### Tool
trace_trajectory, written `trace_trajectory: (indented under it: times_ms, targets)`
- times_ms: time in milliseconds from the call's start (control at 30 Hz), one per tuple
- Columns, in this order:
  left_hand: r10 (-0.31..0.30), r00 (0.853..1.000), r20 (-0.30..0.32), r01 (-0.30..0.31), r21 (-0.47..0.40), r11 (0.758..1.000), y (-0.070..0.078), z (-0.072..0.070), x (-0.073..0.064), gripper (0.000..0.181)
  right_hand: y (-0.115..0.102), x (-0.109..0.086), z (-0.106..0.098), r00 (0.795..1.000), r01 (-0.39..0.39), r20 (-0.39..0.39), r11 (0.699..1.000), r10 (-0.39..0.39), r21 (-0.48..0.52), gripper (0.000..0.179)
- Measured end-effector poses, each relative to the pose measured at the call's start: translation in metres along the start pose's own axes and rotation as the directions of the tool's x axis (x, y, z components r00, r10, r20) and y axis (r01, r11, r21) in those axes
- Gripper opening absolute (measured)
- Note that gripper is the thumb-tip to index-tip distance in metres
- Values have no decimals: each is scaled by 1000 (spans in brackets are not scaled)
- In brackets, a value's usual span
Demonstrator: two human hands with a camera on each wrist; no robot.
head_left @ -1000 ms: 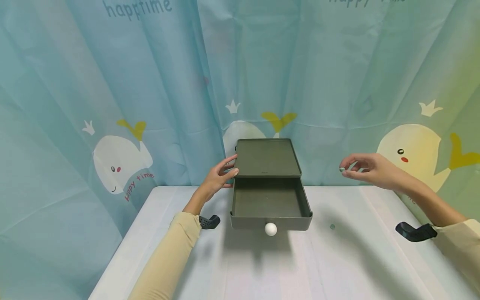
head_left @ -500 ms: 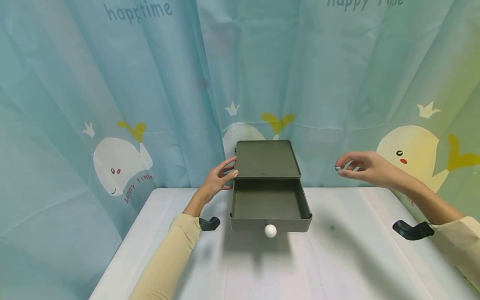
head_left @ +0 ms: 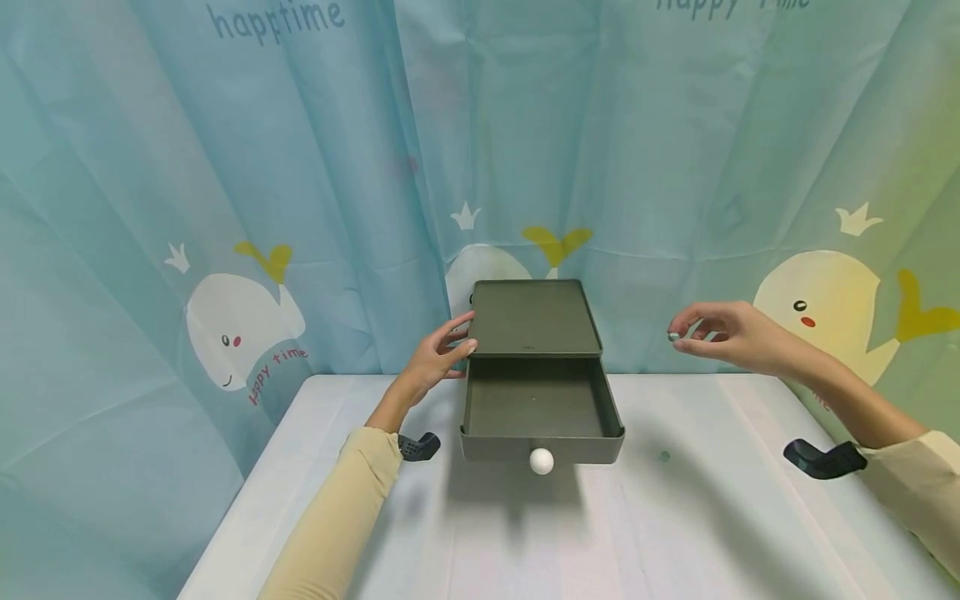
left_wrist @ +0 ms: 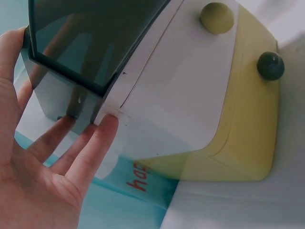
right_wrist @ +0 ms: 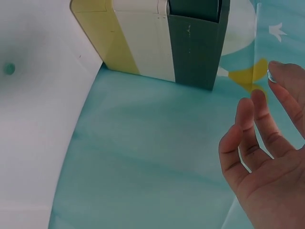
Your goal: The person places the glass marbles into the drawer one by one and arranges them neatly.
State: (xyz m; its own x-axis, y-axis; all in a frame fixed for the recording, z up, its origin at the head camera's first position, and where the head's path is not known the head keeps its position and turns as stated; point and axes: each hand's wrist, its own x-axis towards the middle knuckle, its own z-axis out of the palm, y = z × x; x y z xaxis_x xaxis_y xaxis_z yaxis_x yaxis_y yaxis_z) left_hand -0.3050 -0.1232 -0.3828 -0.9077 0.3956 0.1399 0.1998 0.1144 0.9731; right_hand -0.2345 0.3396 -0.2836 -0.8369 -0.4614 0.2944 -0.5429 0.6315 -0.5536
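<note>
A small drawer box (head_left: 536, 315) stands at the table's back, its dark green top drawer (head_left: 540, 450) pulled out by its white knob side; no contents show inside. In the left wrist view the box has a white tier (left_wrist: 186, 86) and a yellow tier (left_wrist: 252, 109) below. My left hand (head_left: 437, 356) rests on the box's left side, fingers fairly straight, thumb near the top corner. To the right of the box, above the table, my right hand (head_left: 738, 335) pinches a small shiny pale-green glass piece (head_left: 672, 337) between thumb and forefinger. The other right fingers are loosely bent.
A small round green glass piece (head_left: 664, 456) lies on the white table (head_left: 525, 550), right of the open drawer. Behind the table hangs a blue-green curtain (head_left: 360, 167) printed with whales. Lower tiers carry a yellowish knob (left_wrist: 217, 18) and a dark green knob (left_wrist: 270, 66).
My right hand, with the glass piece pinched in it, has shifted slightly left toward the box. The left hand and the drawer stay where they were.
</note>
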Motion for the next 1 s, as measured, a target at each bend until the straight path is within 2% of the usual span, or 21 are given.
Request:
trace_trajectory:
  times_ms: [300, 467, 633, 1000]
  targets:
    - [-8, 1000, -5, 8, 4, 1000, 1, 1, -1, 57, -8, 9, 2, 999, 43, 27, 999, -43, -15, 15]
    - [-4, 1000, -7, 4, 3, 1000, 0, 0, 0, 58, -17, 17, 4, 995, 80, 50, 997, -81, 9, 14]
    - [-5, 1000, -7, 5, 4, 1000, -1, 0, 0, 58, -28, 29, 7, 990, 105, 94, 994, -107, 22, 12]
    - [-5, 1000, -11, 5, 3, 1000, -3, 0, 1, 58, -55, 58, 21, 973, 107, 203, 994, -113, 36, 10]
